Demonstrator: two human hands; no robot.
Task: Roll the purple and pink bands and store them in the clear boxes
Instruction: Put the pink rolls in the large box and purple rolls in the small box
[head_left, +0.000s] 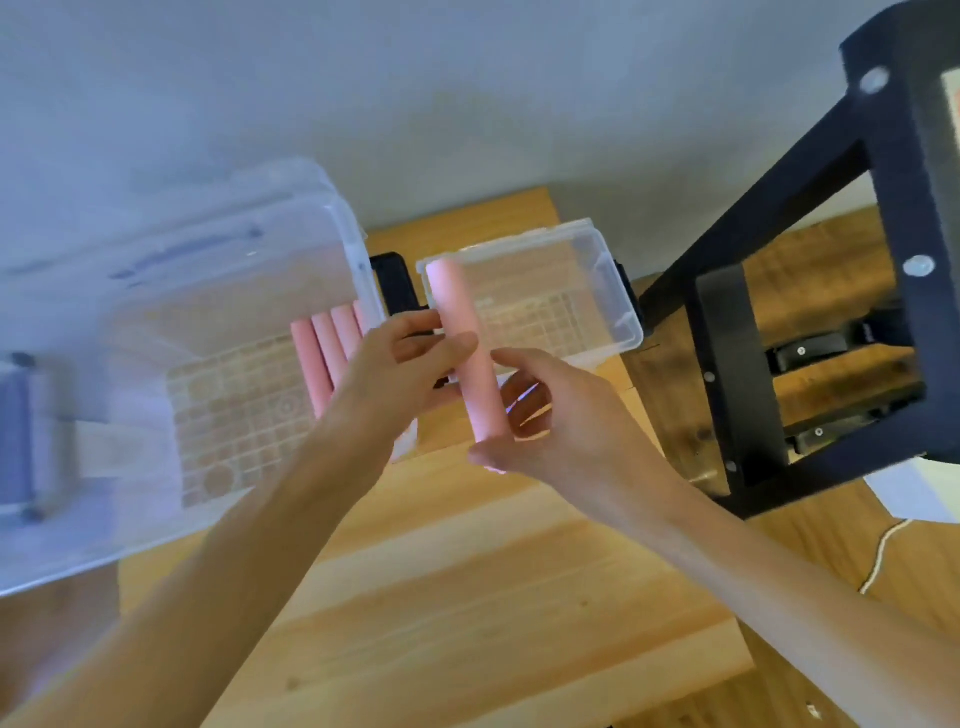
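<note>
A rolled pink band (462, 332) stands nearly upright in the air between the two clear boxes. My left hand (400, 379) pinches its middle with thumb and fingers. My right hand (540, 415) cups its lower end, the thumb under the roll and the fingers curled behind it. The large clear box (218, 291) on the left holds several rolled pink bands (324, 353) lying side by side against its right wall. The small clear box (582, 291) behind the roll looks empty. No purple band shows.
The boxes sit on a light wooden table (467, 571). A black latch (392, 280) lies between the boxes. A black metal frame (810, 322) stands at the right over a darker wooden floor, with a white cable (880, 556) near it.
</note>
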